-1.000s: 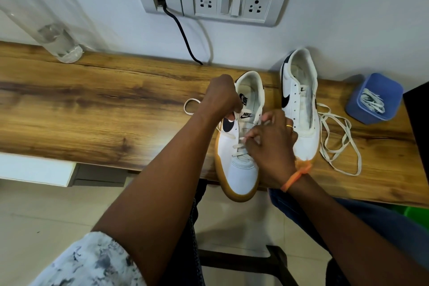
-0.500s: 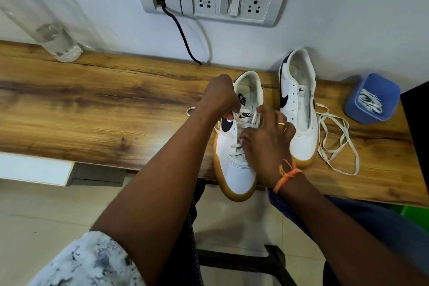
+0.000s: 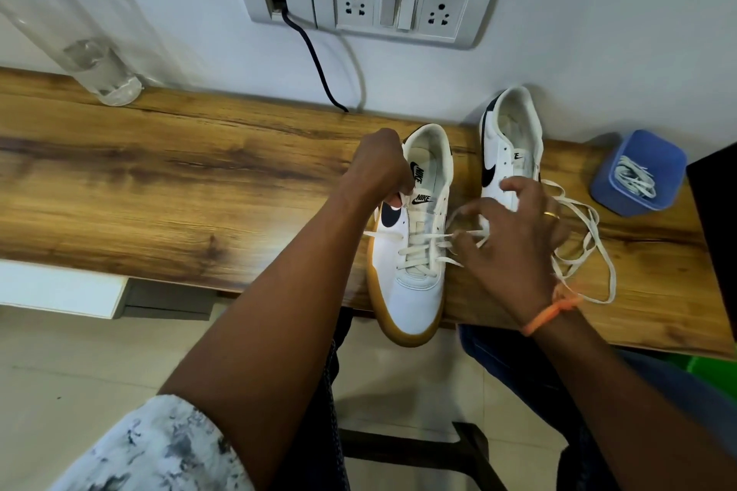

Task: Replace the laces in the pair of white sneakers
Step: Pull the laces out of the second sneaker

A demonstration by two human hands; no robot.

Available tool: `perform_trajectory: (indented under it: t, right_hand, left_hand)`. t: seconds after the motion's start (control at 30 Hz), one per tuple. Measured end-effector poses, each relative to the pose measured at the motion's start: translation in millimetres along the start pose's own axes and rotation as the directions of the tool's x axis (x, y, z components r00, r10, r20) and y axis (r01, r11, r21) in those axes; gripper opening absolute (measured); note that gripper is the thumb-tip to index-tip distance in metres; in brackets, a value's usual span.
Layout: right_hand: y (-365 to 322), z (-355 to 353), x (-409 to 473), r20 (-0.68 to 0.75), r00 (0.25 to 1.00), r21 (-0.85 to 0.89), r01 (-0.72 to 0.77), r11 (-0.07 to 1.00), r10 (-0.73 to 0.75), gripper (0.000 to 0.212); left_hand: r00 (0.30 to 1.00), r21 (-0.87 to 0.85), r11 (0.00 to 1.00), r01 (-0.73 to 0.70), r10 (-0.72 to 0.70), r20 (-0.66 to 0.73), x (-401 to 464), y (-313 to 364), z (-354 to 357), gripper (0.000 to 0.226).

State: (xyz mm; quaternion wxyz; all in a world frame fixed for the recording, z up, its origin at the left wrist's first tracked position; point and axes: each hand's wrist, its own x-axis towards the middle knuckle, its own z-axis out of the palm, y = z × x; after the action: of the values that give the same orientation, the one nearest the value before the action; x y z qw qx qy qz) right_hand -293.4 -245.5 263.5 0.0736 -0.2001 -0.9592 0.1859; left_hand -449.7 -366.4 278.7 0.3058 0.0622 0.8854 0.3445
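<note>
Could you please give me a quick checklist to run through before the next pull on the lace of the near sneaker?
1. Left hand grips the near sneaker at its collar: ok.
2. Right hand pinches the lace: ok.
3. Lower eyelets already laced: ok.
4. Upper eyelets laced: not ok.
5. Sneaker fully on the wooden desk: not ok, toe overhangs the edge.
6. Lace free of twists: cannot tell.

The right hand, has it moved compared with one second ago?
Yes. The right hand has moved rightward off the near sneaker, toward the far sneaker.
</note>
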Motion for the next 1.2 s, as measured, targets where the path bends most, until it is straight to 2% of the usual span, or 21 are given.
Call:
perform_trajectory:
  t: [0.07,0.13,0.2,0.33,0.43,0.53,0.6,0.7,0.77,0.83,0.97,1.1,1.17,1.2]
  right_hand:
    - [-14.1,11.9,-3.9,0.028,0.992,-0.094,0.123,0.988,-0.121,0.025]
    - [-24.8,25.4,-5.4,0.120,0.978,-0.187,0.190,0.964,-0.170,0.019]
    - [-27.4,35.4,-4.6,0.150,0.975,-0.222,0.194,0.956,-0.164,0.009]
    - [-21.8,28.2,-1.1,0.069,0.991,-0.106,0.117,0.987,-0.110,0.006]
    - [-4.9,6.2,9.1,0.001,1.000,0.012,-0.021,1.000,0.021,0.013]
    - [9.2,-6.5,14.7,0.012,0.990,0.031,-0.144,0.989,0.144,0.010]
    - [6.9,-4.8,10.1,-0.010,0.998,-0.016,-0.064,0.998,0.064,0.004]
    - [-11.5,11.2,-1.8,0.020,0.989,-0.070,0.150,0.986,-0.149,0.027]
    - [-24.7,26.1,-6.8,0.119,0.973,-0.157,0.213,0.964,-0.196,0.022]
    - [-27.7,37.3,-7.5,0.157,0.969,-0.203,0.218,0.955,-0.188,0.012]
    - [-18.9,28.9,-0.9,0.063,0.986,-0.019,0.157,0.987,-0.155,0.001]
    - [5.7,-4.6,16.0,-0.050,0.995,0.171,-0.076,0.982,0.086,0.012]
    - [14.3,-13.4,18.7,-0.055,0.985,0.156,-0.155,0.976,0.165,0.013]
    - [15.3,-13.5,17.6,-0.055,0.985,0.091,-0.159,0.983,0.164,0.010]
  left_hand:
    - [1.000,-0.002,1.000,-0.001,0.001,0.001,-0.4,0.3,0.2,0.018]
    - [1.000,-0.016,1.000,-0.006,0.006,0.002,-0.8,-0.1,0.2,0.015]
    - [1.000,-0.016,1.000,-0.008,0.008,0.001,-1.4,-0.4,0.2,0.015]
    - [0.999,-0.008,0.999,-0.036,0.036,-0.006,-2.6,-1.4,-1.4,0.016]
    - [0.999,-0.001,0.999,-0.035,0.035,-0.011,-3.0,-0.2,-2.5,0.016]
    - [1.000,-0.011,1.000,-0.024,0.024,-0.009,-3.4,2.1,-1.5,0.019]
    - [1.000,-0.010,1.000,-0.025,0.025,-0.011,-3.9,3.1,-0.7,0.021]
    - [0.999,-0.018,0.999,-0.028,0.028,-0.018,-3.1,3.8,0.6,0.020]
    - [1.000,-0.019,1.000,-0.024,0.024,-0.020,-3.1,3.5,0.4,0.019]
    - [1.000,-0.018,1.000,-0.023,0.023,-0.020,-3.1,3.1,0.3,0.019]
    - [0.999,0.006,0.999,-0.045,0.045,-0.010,-2.6,1.7,-0.2,0.015]
    - [0.999,0.000,0.999,-0.053,0.053,0.002,-2.9,1.0,-2.5,0.016]
    - [0.998,0.003,0.998,-0.055,0.055,0.000,-3.6,2.2,-2.2,0.015]
    - [0.998,0.009,0.998,-0.055,0.055,-0.002,-4.1,3.1,-1.8,0.014]
